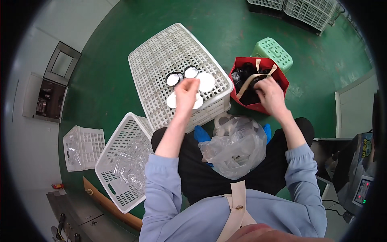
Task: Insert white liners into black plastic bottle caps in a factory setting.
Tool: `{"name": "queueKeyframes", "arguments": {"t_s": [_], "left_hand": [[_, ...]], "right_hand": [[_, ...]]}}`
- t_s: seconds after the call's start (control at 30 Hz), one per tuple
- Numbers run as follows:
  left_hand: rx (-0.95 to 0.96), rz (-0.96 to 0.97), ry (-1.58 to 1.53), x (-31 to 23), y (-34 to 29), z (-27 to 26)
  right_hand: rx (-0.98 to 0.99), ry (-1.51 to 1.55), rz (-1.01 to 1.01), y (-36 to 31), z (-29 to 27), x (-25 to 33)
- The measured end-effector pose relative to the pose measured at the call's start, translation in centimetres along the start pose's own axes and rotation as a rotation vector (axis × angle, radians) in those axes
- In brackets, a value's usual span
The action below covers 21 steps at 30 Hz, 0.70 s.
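My left hand is over an upturned white plastic crate, its fingers drawn together; whatever they pinch is too small to make out. Around it lie several thin white discs, some partly hidden by the hand. Just beyond the fingers, black round caps with white inside rest on the crate. At the red bag with beige handles, my right hand reaches over the near right part of the opening with fingers curled. Black round caps fill the bag; anything in the right fingers is hidden.
Between my knees sits a translucent plastic bag. An open white crate with clear plastic containers stands at my left, a smaller white crate beyond it. A green plastic stool is behind the red bag. A machine stands right.
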<state>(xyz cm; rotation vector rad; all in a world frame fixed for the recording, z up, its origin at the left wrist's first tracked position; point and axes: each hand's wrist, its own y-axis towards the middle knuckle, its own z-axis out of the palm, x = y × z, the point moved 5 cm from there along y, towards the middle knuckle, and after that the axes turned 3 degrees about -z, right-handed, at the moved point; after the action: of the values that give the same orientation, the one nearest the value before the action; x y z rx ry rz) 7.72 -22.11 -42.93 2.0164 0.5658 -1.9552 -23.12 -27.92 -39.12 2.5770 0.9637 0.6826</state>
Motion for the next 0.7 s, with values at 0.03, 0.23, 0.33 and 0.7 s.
{"name": "queueKeyframes", "arguments": {"t_s": [0.03,0.23,0.33,0.7], "left_hand": [[0.087,-0.167,-0.067,0.9,-1.6,1.9],[0.330,-0.435,-0.367,3.6,-4.4,8.9],[0.332,-0.451,-0.419,4.0,-4.6,9.1],[0.355,-0.134,-0.147,2.8,-4.9,9.4]], "right_hand": [[-0.034,0.044,-0.105,-0.3,-0.7,1.8],[-0.020,0.217,-0.328,-1.5,1.0,6.7],[-0.060,0.259,-0.306,-1.6,1.9,6.6],[0.280,1.178,0.741,-2.8,5.6,2.4]]}}
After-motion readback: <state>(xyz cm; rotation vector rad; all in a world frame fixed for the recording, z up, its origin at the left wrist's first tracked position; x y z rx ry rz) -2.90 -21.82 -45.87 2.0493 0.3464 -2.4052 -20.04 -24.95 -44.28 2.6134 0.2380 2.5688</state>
